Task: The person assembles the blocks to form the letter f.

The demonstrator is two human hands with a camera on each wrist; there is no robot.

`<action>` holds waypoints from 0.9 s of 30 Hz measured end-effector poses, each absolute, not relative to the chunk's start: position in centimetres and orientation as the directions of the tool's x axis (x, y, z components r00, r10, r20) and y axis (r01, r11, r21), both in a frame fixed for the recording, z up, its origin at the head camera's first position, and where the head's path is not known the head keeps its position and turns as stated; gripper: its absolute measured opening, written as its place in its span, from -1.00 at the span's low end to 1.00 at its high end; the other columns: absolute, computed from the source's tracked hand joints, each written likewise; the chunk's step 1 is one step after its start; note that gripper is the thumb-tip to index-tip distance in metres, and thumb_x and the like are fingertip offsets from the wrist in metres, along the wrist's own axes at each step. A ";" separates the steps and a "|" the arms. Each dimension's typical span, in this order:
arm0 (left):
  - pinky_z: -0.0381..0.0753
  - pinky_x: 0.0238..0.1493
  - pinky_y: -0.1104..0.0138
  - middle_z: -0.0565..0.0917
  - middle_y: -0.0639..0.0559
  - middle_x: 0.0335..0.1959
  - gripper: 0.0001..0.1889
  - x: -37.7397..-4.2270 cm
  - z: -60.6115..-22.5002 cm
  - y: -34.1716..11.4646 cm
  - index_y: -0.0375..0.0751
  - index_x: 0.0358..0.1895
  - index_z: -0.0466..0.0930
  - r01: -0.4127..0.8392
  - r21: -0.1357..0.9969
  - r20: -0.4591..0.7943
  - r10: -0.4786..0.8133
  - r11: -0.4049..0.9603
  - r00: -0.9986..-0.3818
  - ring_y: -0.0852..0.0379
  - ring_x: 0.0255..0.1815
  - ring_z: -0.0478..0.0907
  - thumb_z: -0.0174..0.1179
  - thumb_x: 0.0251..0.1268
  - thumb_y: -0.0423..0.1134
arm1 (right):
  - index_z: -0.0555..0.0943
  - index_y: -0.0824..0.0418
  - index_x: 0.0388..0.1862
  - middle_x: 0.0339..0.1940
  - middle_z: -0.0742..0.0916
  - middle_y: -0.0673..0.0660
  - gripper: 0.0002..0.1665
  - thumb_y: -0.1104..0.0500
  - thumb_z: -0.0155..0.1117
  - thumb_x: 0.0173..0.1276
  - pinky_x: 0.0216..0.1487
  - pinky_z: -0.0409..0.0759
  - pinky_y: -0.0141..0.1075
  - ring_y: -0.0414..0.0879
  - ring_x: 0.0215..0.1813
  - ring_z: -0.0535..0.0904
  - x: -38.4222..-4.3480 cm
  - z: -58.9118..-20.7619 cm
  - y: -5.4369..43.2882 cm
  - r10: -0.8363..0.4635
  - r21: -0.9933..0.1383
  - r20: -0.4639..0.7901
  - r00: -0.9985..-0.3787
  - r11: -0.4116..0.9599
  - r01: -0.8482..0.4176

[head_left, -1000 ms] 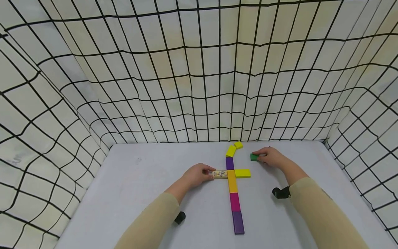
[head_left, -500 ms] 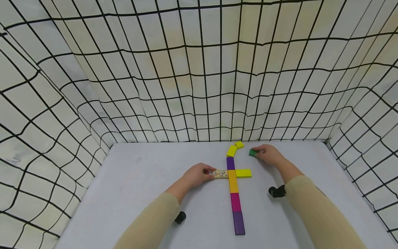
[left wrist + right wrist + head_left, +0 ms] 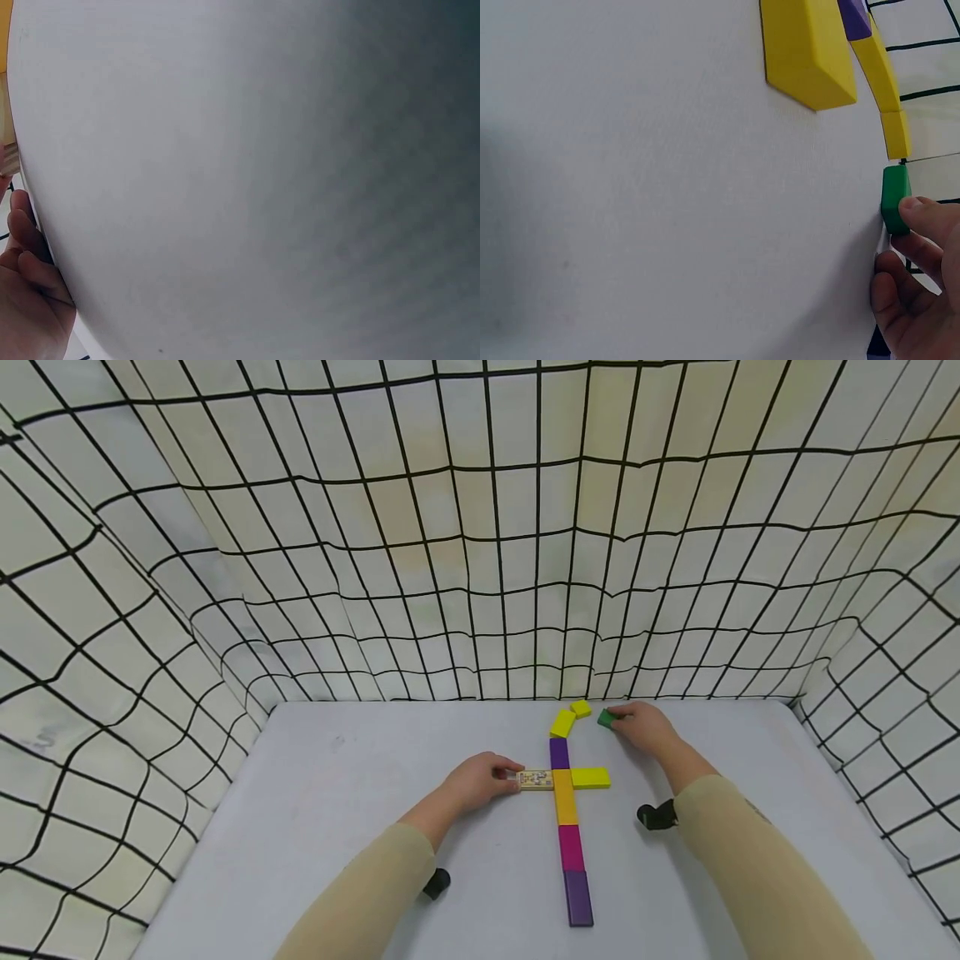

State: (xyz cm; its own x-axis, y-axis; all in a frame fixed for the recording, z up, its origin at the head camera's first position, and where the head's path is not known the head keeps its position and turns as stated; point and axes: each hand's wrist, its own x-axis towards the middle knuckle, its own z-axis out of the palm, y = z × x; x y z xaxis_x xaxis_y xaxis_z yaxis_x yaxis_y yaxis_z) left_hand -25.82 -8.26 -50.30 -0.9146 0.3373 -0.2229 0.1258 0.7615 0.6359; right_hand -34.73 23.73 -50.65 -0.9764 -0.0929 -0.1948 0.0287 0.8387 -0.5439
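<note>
My left hand [image 3: 478, 781] pinches the left end of a pale block with a printed pattern [image 3: 536, 780], its right end against an orange block [image 3: 565, 797]. Farther back, a small green block [image 3: 606, 718] is pinched between the thumb and fingers of my right hand [image 3: 647, 728]. Just left of it lies a small yellow block [image 3: 581, 708], touching a tilted longer yellow block [image 3: 562, 723]. A short purple block [image 3: 558, 752] joins that to the orange one. In the right wrist view, a narrow gap separates the green block [image 3: 895, 199] from the yellow one.
Another yellow block [image 3: 591, 777] extends right from the orange block. Toward me the row continues with a magenta block [image 3: 571, 847] and a dark purple block [image 3: 578, 898]. Black netting [image 3: 480, 539] encloses the back and sides of the white table [image 3: 337, 835].
My right hand has carried the green block back and slightly left, nearer the small yellow block, turning it a little. My left hand has stayed at the patterned block.
</note>
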 end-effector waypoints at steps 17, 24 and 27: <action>0.41 -0.17 0.25 0.54 0.13 -0.32 -0.67 -26.0 -50.6 -8.3 0.09 0.11 0.71 0.117 0.645 -0.226 0.335 0.755 -0.915 0.14 -0.25 0.43 0.33 0.29 -0.05 | 0.43 0.15 0.44 0.44 0.36 0.42 -0.50 0.18 -0.01 0.56 0.38 0.22 0.19 0.34 0.45 0.23 -35.1 -49.8 22.4 -0.094 -0.526 -0.182 -0.979 0.850 0.015; 0.42 -0.19 0.27 0.54 0.12 -0.32 -0.67 -26.1 -50.9 -8.4 0.09 0.11 0.71 0.125 0.646 -0.222 0.342 0.753 -0.913 0.14 -0.25 0.44 0.33 0.30 -0.05 | 0.45 0.16 0.42 0.42 0.41 0.39 -0.51 0.20 -0.05 0.56 0.39 0.20 0.17 0.33 0.44 0.25 -35.5 -50.2 22.1 -0.074 -0.538 -0.174 -0.982 0.842 0.032; 0.42 -0.19 0.27 0.55 0.13 -0.32 -0.67 -26.1 -50.9 -8.4 0.09 0.12 0.71 0.125 0.644 -0.222 0.341 0.755 -0.914 0.14 -0.25 0.44 0.32 0.30 -0.05 | 0.46 0.16 0.41 0.41 0.43 0.39 -0.51 0.20 -0.04 0.56 0.38 0.23 0.17 0.32 0.42 0.28 -35.7 -50.2 22.0 -0.069 -0.535 -0.164 -0.984 0.844 0.029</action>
